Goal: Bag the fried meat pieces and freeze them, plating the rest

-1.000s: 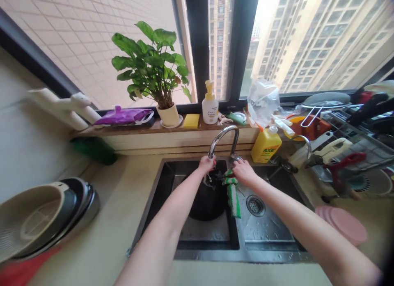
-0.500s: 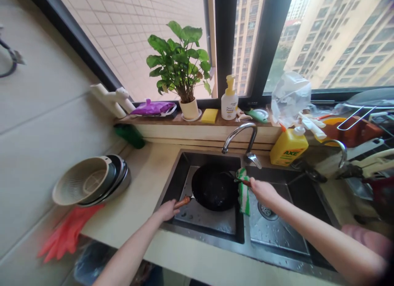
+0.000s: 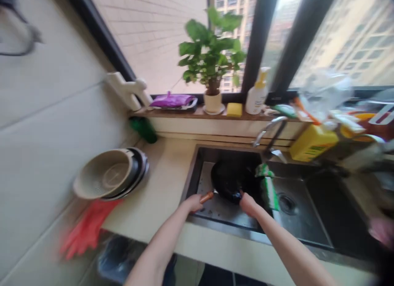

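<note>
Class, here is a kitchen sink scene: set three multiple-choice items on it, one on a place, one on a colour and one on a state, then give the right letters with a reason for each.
1. Where does the round black frying pan sit?
A. in the sink's left basin
B. on the window sill
C. on the counter

2. What colour is the square sponge on the sill?
A. blue
B. yellow
C. white

3. What is the left hand doing?
A. hanging free
B. pressing the soap pump
C. gripping the pan's brown handle

Key:
1 A: the pan lies inside the dark steel sink, left of the divider.
2 B: the sponge beside the potted plant is yellow.
3 C: the fingers close on the handle, while the right hand touches the pan's rim.
</note>
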A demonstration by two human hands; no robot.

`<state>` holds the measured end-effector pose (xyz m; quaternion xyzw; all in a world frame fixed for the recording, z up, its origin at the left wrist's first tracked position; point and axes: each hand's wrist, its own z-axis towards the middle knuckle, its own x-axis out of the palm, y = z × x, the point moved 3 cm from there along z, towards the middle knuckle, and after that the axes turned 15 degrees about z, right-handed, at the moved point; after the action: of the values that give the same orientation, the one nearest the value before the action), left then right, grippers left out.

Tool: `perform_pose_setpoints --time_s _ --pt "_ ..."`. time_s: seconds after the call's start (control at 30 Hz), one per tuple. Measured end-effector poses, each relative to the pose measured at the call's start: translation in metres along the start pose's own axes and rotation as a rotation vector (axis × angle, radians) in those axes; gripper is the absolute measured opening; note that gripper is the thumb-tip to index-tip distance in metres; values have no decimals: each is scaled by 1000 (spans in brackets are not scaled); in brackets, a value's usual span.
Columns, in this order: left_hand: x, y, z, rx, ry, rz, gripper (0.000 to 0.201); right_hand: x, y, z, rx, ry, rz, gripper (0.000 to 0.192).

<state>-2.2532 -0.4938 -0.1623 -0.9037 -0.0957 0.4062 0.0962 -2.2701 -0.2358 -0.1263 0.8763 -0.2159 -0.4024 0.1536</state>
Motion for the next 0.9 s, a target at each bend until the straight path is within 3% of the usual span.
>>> perform_pose_setpoints --time_s 0.07,0.13,0.23,0.3,0.37,0.47,0.57,0.63,0.67,0.8,0.9 --pt "2 6 4 -32 -16 -64 31 18 -3 -23 3 9 -58 33" --pt "3 15 11 -65 -17 -118 29 26 -23 -50 -3 3 -106 37" --pt "9 23 15 -45 9 -176 25 18 -56 -85 89 -102 -183 34" --pt "14 24 18 3 32 -206 24 9 -62 -95 196 -179 -179 35" --pt "17 25 23 49 48 -243 25 5 -51 -84 267 -220 -110 39" --pt "22 24 32 91 76 -326 27 9 -14 -41 316 -276 -9 39" --pt "26 25 36 99 114 -435 33 19 21 0 321 -275 129 28" --pt "26 26 35 96 160 -513 34 19 29 8 323 -227 258 14" --pt "25 26 34 94 194 -554 33 15 27 6 332 -191 327 9" --pt "18 24 24 84 403 -731 23 -18 -14 -32 434 -62 559 32" --pt "18 10 11 86 592 -902 24 -38 -43 -49 492 -12 652 39"
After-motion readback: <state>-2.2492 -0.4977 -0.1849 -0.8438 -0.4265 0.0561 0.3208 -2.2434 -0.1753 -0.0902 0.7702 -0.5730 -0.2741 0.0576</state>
